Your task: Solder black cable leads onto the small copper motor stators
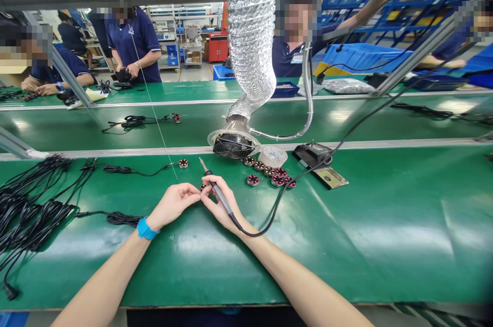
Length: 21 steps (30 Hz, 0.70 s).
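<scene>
My right hand [220, 205] holds a soldering iron [220, 194], its tip pointing up and away to the left. The fingers of my left hand [173, 206] are pinched together and meet the right fingertips. What the left fingers hold is too small to make out. Just beyond the fingertips, a small motor stator [203, 188] is partly hidden by my right hand. A coiled black cable [122, 218] runs toward my left wrist, which wears a blue band [147, 228]. Another stator [183, 163] lies farther off beside a cable end.
Several stators [277, 180] lie right of my hands, near a tape roll [273, 156] and a soldering stand [314, 155]. A fume extractor [233, 143] hangs low ahead. Bundled black cables [34, 209] cover the left side. The iron's cord crosses the right. Co-workers sit and stand beyond.
</scene>
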{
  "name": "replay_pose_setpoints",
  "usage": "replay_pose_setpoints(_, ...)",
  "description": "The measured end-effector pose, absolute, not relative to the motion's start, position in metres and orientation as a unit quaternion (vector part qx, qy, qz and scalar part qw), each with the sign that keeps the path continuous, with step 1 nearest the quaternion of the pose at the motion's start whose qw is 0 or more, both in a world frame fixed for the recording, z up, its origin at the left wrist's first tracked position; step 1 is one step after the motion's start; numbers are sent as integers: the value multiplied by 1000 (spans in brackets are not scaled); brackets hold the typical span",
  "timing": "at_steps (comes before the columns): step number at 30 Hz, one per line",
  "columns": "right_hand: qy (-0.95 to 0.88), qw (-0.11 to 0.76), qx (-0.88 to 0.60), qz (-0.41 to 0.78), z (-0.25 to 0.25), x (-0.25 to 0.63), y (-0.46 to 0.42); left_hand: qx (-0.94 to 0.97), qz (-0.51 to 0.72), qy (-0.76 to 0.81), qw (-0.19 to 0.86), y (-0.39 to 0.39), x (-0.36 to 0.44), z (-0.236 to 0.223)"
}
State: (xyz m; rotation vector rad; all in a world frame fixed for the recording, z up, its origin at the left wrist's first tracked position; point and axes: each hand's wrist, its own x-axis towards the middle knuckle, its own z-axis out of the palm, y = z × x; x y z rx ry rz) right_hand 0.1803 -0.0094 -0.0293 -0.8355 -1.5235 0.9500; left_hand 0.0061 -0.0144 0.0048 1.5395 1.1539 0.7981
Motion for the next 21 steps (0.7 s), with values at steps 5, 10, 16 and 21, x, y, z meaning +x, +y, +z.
replay_pose_setpoints(5, -666, 556, -359, 343, -28, 182, -11, 653, 326, 494, 472, -13, 5, 3)
replay_pose_setpoints(10, -721, 545, -333, 268, -24, 180, -19, 671, 304, 496, 459, -16, 11, -1)
replay_pose_setpoints(16, -732, 541, -320, 264, -27, 177, -21, 712, 264, 517, 396, -22, 18, -5)
replay_pose_setpoints(21, -732, 537, -327, 262, -27, 180, -19, 708, 264, 516, 403, -21, 15, 0)
